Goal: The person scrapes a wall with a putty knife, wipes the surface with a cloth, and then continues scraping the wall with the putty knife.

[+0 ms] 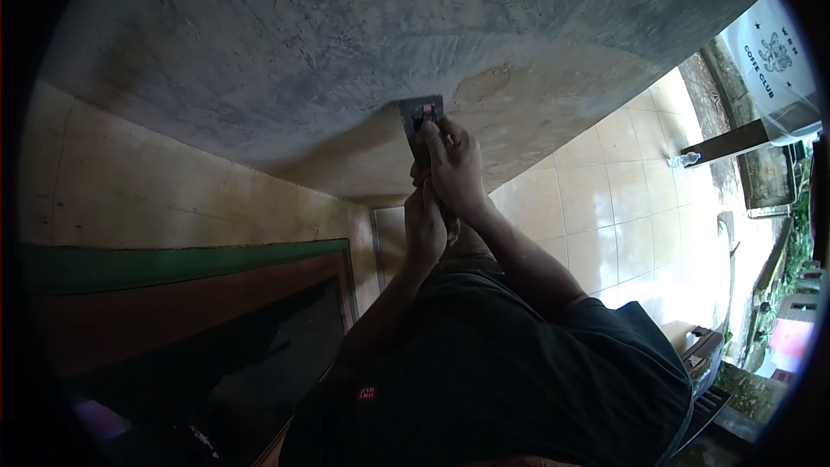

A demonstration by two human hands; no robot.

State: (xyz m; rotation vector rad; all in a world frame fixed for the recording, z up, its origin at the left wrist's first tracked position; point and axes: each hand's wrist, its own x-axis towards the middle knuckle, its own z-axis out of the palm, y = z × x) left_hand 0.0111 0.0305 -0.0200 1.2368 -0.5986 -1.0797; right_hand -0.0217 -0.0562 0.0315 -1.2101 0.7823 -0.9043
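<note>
A flat dark scraper point(411, 127) with a pinkish-red spot near its upper end lies against the patchy grey wall point(346, 52). My right hand point(458, 169) is closed on it, the thumb pressed along its face. Just below, my left hand point(424, 227) is closed and close against the right hand's underside. What the left fingers hold, if anything, is hidden. Around the blade the wall has rough grey smears above and a smoother tan area below, with a brownish patch point(484, 84) to the right.
Tan floor tiles point(592, 199) stretch away on the right, with a clear plastic bottle point(683, 160) by a post. A printed white banner point(769, 56) hangs beyond. At lower left is a dark window point(259, 363) with a green-edged frame point(190, 264).
</note>
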